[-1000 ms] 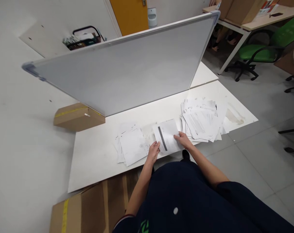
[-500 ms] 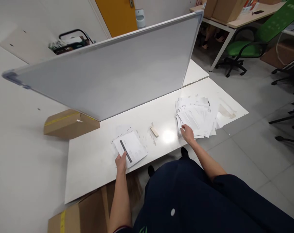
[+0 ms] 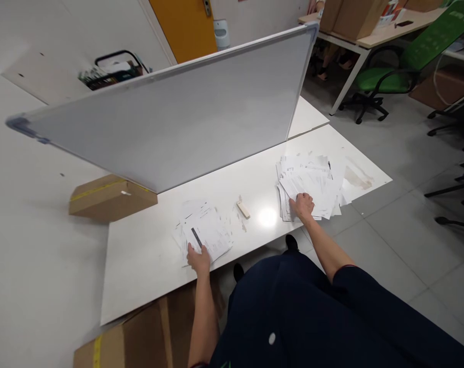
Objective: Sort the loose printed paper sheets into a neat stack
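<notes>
My left hand (image 3: 198,258) rests at the near edge of a small pile of printed sheets (image 3: 216,232), thumb and fingers apart. A sheet there carries a dark printed band (image 3: 196,236), partly hidden by this hand. On the right, my right hand (image 3: 303,206) lies on the near left part of a bigger, untidy pile of papers (image 3: 319,179). Its thumb stands away from the bent fingers, and the fingertips touch the top sheets. Between the two piles is a small cream-coloured oblong object (image 3: 243,209).
A large whiteboard (image 3: 185,115) stands along the back of the white table (image 3: 139,260). One cardboard box (image 3: 109,202) is behind the table's left end, another (image 3: 139,337) below its front edge. A green chair (image 3: 389,79) and a desk (image 3: 364,38) are at the far right.
My left hand has shifted right over its pile, and its fingers have spread. My right hand has moved right and farther onto the bigger pile, its pinched fingers opening.
</notes>
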The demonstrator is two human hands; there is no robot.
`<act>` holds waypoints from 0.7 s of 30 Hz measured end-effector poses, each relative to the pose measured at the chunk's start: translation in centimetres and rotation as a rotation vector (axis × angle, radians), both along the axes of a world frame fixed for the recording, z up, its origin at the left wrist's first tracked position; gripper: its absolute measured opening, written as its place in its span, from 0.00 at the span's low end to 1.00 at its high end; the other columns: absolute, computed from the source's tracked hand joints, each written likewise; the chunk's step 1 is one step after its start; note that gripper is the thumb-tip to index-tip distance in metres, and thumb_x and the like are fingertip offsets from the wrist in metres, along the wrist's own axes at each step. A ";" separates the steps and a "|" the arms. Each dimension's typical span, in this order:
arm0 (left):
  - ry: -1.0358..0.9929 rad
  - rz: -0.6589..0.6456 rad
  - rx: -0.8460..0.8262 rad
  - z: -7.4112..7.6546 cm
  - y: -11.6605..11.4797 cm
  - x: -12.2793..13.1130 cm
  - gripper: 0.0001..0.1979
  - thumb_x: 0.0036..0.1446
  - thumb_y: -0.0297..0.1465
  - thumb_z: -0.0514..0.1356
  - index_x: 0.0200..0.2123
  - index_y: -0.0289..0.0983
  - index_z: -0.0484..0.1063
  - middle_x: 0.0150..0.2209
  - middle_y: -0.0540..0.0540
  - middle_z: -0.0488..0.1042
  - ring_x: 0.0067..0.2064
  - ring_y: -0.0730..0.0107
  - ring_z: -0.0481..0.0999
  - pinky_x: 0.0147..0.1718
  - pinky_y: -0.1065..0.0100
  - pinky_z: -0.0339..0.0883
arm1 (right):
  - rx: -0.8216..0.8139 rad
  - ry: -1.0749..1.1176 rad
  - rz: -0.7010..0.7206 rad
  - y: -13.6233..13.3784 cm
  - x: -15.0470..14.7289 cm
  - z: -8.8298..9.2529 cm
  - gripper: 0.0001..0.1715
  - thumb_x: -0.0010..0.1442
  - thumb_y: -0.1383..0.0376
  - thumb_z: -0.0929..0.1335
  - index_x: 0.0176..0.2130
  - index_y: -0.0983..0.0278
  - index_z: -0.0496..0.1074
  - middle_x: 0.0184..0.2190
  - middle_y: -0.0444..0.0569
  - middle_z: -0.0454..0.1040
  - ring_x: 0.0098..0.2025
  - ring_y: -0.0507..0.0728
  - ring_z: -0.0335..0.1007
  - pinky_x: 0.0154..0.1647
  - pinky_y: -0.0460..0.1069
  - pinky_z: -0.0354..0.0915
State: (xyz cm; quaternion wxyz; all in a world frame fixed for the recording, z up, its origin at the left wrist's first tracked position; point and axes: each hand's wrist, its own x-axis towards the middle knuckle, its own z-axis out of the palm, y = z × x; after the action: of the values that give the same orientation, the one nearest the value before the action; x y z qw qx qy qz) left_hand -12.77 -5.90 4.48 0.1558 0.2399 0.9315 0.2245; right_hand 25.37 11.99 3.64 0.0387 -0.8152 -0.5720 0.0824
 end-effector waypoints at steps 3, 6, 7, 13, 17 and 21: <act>0.011 -0.038 0.087 0.0 0.1 0.5 0.32 0.50 0.35 0.55 0.58 0.32 0.52 0.49 0.34 0.65 0.52 0.52 0.63 0.50 0.53 0.55 | -0.046 -0.002 0.019 0.0 0.0 0.5 0.18 0.59 0.59 0.59 0.41 0.66 0.70 0.46 0.58 0.64 0.48 0.63 0.58 0.42 0.55 0.57; 0.007 -0.084 0.168 0.3 0.6 1.1 0.31 0.50 0.35 0.55 0.57 0.32 0.53 0.48 0.35 0.66 0.50 0.55 0.64 0.49 0.55 0.56 | -0.143 0.007 0.090 0.2 0.1 1.2 0.17 0.60 0.66 0.57 0.40 0.69 0.71 0.40 0.61 0.69 0.43 0.61 0.64 0.39 0.52 0.59; -0.001 -0.098 0.194 0.3 0.8 1.4 0.31 0.50 0.35 0.55 0.57 0.33 0.53 0.48 0.36 0.66 0.50 0.55 0.64 0.49 0.56 0.57 | -0.166 0.015 0.108 0.3 0.1 1.4 0.16 0.59 0.67 0.58 0.40 0.70 0.71 0.38 0.61 0.70 0.42 0.60 0.65 0.38 0.51 0.59; -0.056 -0.232 0.302 0.5 2.2 3.8 0.29 0.52 0.33 0.53 0.57 0.37 0.52 0.49 0.38 0.65 0.51 0.60 0.64 0.49 0.58 0.57 | -0.199 0.082 0.043 0.2 0.3 2.1 0.17 0.59 0.63 0.58 0.40 0.64 0.73 0.37 0.56 0.73 0.40 0.57 0.68 0.35 0.47 0.60; -0.087 -0.318 0.340 1.0 2.9 5.9 0.28 0.52 0.32 0.53 0.57 0.36 0.53 0.48 0.39 0.66 0.51 0.61 0.65 0.51 0.58 0.55 | -0.213 0.113 -0.009 -0.4 0.4 2.4 0.20 0.58 0.58 0.58 0.38 0.63 0.74 0.36 0.56 0.74 0.41 0.58 0.68 0.35 0.47 0.60; -0.227 -0.340 0.361 2.1 3.5 8.1 0.28 0.52 0.32 0.53 0.57 0.38 0.53 0.48 0.40 0.66 0.51 0.63 0.64 0.51 0.60 0.56 | -0.047 0.211 0.085 -1.0 0.3 3.6 0.18 0.58 0.61 0.58 0.36 0.65 0.74 0.36 0.55 0.74 0.40 0.58 0.68 0.36 0.48 0.59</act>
State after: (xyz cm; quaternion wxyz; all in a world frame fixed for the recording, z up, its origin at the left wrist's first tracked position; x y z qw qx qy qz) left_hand -4.65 -2.44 6.62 0.2494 0.3901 0.7993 0.3830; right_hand 25.70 10.99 7.19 0.0759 -0.7776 -0.5967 0.1829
